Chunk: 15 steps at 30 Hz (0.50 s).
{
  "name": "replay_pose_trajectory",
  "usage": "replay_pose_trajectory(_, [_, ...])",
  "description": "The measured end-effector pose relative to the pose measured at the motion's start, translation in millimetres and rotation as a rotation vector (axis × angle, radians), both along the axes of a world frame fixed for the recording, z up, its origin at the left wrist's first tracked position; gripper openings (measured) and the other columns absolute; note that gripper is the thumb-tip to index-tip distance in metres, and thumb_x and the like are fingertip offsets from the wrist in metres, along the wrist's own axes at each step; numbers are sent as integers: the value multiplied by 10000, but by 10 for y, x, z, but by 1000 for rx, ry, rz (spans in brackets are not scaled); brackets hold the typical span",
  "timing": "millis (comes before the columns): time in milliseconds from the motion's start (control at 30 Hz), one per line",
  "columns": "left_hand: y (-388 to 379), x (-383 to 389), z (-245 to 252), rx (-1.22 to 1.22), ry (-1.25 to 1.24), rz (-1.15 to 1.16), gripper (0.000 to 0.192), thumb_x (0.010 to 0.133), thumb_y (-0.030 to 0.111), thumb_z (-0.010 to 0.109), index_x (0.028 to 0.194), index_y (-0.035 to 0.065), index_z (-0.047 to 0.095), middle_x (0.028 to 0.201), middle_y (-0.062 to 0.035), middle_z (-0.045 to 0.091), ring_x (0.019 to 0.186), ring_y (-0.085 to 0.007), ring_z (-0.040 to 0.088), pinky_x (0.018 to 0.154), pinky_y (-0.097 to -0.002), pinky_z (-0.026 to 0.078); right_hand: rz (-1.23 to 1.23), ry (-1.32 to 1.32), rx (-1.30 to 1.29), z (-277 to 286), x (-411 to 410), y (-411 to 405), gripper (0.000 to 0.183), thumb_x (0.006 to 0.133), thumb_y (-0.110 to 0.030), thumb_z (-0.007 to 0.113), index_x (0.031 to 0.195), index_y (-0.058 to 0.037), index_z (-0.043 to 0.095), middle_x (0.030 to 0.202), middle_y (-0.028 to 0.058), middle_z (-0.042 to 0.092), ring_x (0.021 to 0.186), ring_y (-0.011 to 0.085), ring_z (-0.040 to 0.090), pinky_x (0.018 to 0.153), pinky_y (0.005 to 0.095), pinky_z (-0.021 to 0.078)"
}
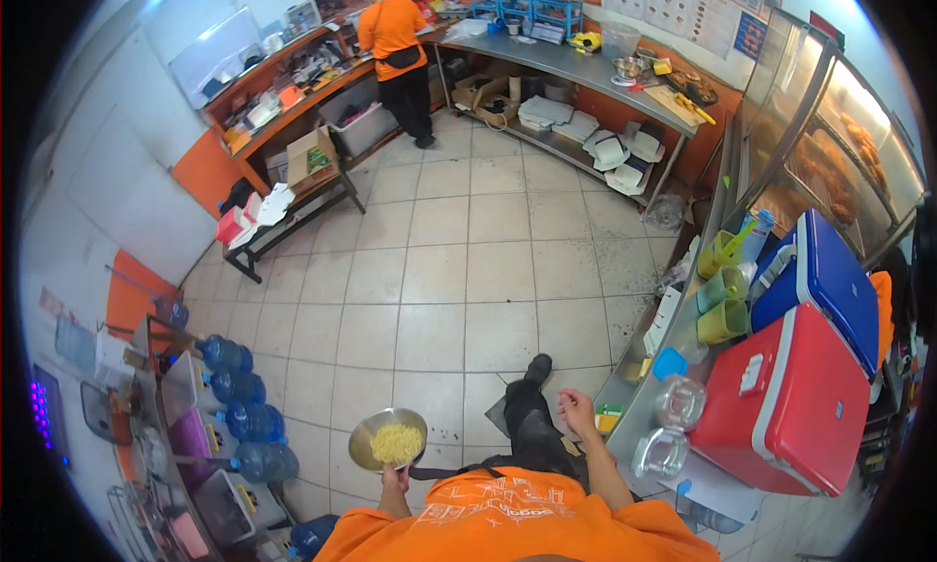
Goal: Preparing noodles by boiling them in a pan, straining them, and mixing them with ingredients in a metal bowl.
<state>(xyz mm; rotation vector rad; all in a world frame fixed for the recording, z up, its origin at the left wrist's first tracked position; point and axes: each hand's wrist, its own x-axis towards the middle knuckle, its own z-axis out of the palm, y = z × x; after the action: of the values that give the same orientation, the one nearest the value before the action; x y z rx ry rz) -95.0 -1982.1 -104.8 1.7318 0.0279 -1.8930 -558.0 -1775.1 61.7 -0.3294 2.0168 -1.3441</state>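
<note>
A round metal bowl (362, 445) with yellow food (396, 443) in it, perhaps noodles or grated cheese, is at the lower middle. My left hand (396, 477) grips its near rim, the thumb over the edge. My right hand (577, 410) is lifted in front of me with nothing visible in it, fingers loosely curled. To its right, beside the counter, is a small green and yellow box (607, 418). My leg in black trousers and a dark shoe (539, 369) show between the hands, on the tiled floor.
Red (790, 408) and blue (820, 284) coolers, plastic jars (661, 452) and green jugs (723, 321) line the right counter. Large water bottles (252, 421) stand left by a shelf. A low bench (293, 214) holds boxes. A person in orange (395, 31) stands at the far desk.
</note>
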Motion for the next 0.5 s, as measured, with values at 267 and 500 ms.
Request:
replay_pose_trajectory(267, [-1255,-2180,80,-161,381,-94,387,933,258,454,1215,-4,500,1103,-176,598,887,-299,654,673,-346,626,-123,65,-13,40,-1958,-968,223,947,-160,527,1104,-52,643,831,56,631,658,119,612,560,258,503])
replay_pose_trajectory(500, [-2011,-3960,-156,-79,300,-97,351,911,248,430,1162,31,543,1066,-133,619,836,-252,660,614,-258,606,-136,195,-25,565,-3649,-1783,216,937,-144,536,1087,-33,646,822,58,626,654,127,606,604,262,493])
